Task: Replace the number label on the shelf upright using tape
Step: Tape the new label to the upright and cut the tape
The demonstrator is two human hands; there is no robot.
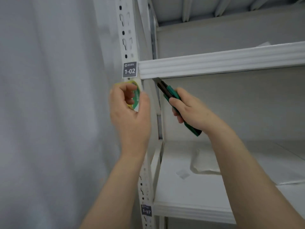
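Both forearms are raised toward 12 o'clock. The left hand [130, 111] is curled, fingers toward 1 o'clock, around a tape roll [134, 95]. The right hand [191, 109] is closed around a utility knife [171, 96] aimed at 11 o'clock.

Pale grey wall [49, 96] beside white metal shelving [214, 63].

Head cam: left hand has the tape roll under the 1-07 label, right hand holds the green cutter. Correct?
Not quite. The head view shows the left hand holding the tape roll under the 1-02 label; the 1-07 label sits much lower on the upright. The right hand does hold the green cutter.
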